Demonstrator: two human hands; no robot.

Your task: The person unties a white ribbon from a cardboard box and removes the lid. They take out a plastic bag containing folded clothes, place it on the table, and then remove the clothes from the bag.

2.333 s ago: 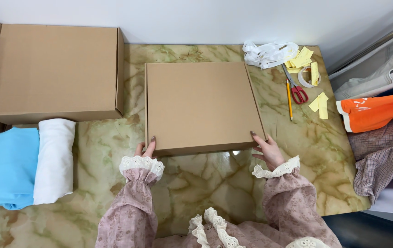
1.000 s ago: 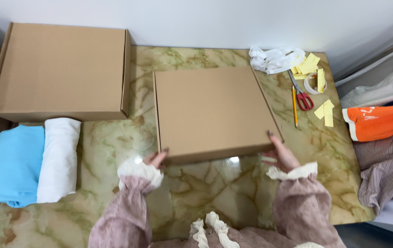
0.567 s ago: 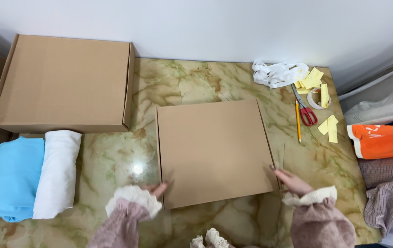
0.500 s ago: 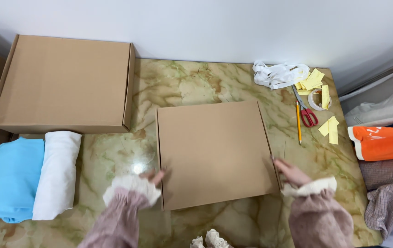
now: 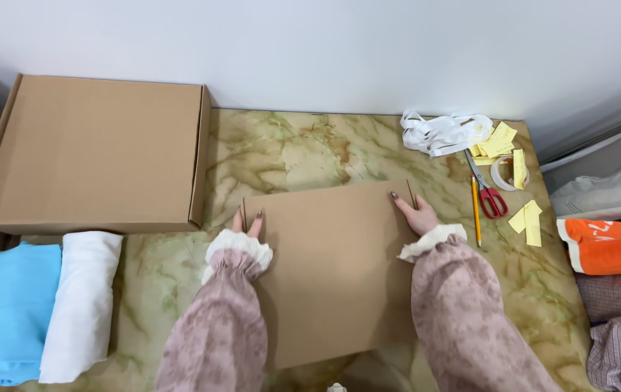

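While both hands lay open, the left hand and right hand pressed the flat cardboard box's far corners. Its long axis ran away from the person. A larger brown box sat far left.

A flat, square, plain brown cardboard box, closed and unmarked, lies on the green-and-cream marbled table top near its middle, with its far edge facing the wall. Its top face is smooth and bare. The left hand rests fingers-down on its far left corner and the right hand on its far right corner, both sleeves lying across the lid.
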